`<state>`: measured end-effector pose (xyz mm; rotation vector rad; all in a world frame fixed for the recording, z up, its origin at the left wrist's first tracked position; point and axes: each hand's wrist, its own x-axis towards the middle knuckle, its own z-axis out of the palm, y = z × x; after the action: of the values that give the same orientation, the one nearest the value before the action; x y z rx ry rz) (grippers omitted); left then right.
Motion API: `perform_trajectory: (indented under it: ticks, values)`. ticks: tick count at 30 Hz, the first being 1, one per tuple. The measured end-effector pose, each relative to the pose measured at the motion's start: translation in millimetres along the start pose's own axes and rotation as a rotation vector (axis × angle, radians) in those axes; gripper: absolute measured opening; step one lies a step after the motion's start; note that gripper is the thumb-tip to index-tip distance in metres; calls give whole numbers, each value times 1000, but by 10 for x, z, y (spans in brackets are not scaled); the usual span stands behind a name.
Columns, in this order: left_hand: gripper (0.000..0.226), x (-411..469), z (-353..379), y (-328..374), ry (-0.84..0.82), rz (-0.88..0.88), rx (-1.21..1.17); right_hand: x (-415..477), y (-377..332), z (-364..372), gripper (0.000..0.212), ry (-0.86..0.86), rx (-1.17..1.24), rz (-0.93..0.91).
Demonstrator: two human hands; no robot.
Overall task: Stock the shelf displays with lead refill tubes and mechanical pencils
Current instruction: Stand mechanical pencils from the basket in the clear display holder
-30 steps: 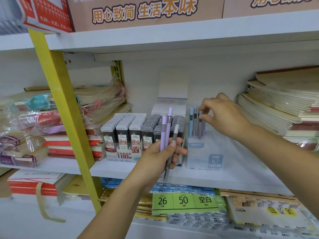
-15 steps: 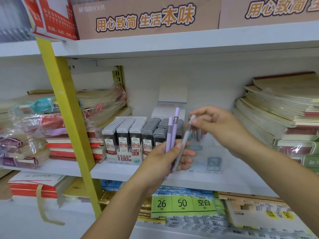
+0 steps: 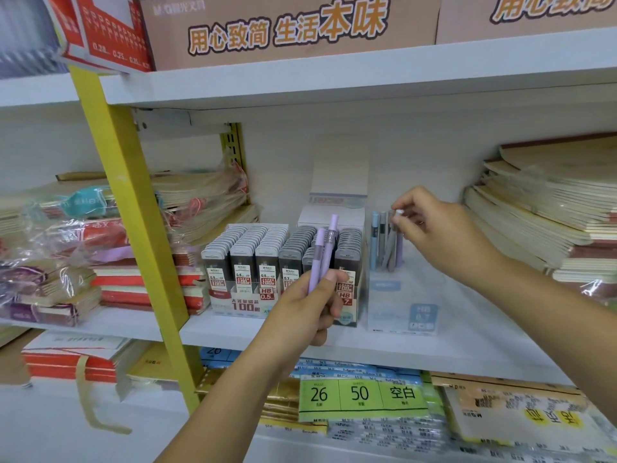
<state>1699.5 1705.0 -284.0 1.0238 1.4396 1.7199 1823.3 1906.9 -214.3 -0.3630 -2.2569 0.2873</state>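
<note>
Since half a second before, my right hand (image 3: pixel 444 235) had carried the grey mechanical pencil (image 3: pixel 391 252) away from the bunch in my left hand (image 3: pixel 307 312) and over to the clear display box (image 3: pixel 400 305) on the shelf (image 3: pixel 233 332). Thumb and forefinger pinched the pencil's white cap, and the other fingers were curled loosely behind. The pencil stood tilted in the back of the box among a blue pencil (image 3: pixel 374 238), another grey one and a lilac one. Where its lower end sat I could not tell through the hazy plastic.

My left hand was out in front of the shelf, fingers wrapped around two lilac mechanical pencils (image 3: pixel 322 255) with the thumb pressed across them. Their upper ends pointed up, and their lower halves were hidden inside my fist. Behind that hand the lead refill tubes (image 3: pixel 267 255) stood in tight rows in their own display, just to the left of the clear box. My fingers and the pencils covered part of the right-hand rows and their labels.

A white carton (image 3: pixel 337 182) rose behind the two displays, its print too blurred to read. Stacked notebooks (image 3: pixel 534 212) lay to the right, cut off at the frame edge. Plastic-wrapped notebooks (image 3: pixel 50 245) lay to the left, beyond the yellow upright (image 3: pixel 127 195). My right forearm crossed the lower right of the view and hid part of the shelf.
</note>
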Motion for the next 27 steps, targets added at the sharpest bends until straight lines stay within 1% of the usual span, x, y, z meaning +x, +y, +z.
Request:
perform_trajectory:
  ticks: [3, 8, 10, 24, 27]
  values:
    - [26, 11, -12, -10, 1, 0, -3, 9, 13, 23, 11, -16, -5, 5]
    - [24, 27, -6, -26, 15, 1, -20, 75, -16, 29, 18, -2, 65, 41]
    - [24, 29, -6, -31, 14, 0, -24, 93, -29, 41, 18, 1, 91, 43]
    - [24, 18, -39, -30, 15, 0, 4, 118, -95, 125, 17, 6, 50, -18]
    - [24, 14, -35, -22, 13, 2, 2, 107, -84, 145, 16, 6, 32, -5]
